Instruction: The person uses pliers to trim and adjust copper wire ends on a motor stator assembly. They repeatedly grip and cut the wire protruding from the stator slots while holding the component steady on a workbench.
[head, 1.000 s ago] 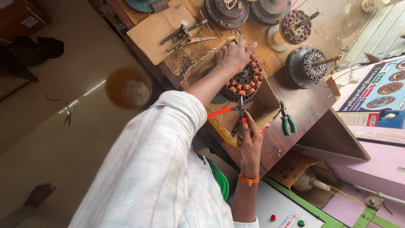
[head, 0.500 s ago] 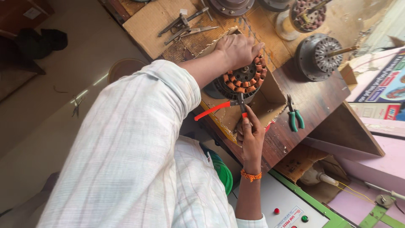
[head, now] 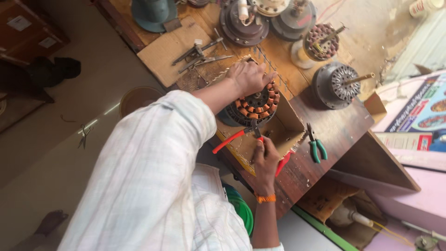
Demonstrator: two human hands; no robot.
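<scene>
A round motor stator with copper windings (head: 255, 106) lies on the wooden workbench (head: 334, 135), partly over an open cardboard box (head: 283, 128). My left hand (head: 250, 76) rests on top of its far edge and holds it. My right hand (head: 265, 155) grips red-handled pliers (head: 234, 138), whose jaws reach the near edge of the windings. One red handle sticks out to the left, the other shows below my hand.
Green-handled pliers (head: 316, 146) lie on the bench to the right. Several fan motors (head: 337, 83) stand along the far side. Metal tools (head: 200, 53) lie on a cardboard sheet at left. A round bin (head: 137, 98) sits on the floor.
My head has shifted, so the bench sits lower and closer in view. Both hands stay on the stator and the pliers, with the pliers' jaws still at the windings.
</scene>
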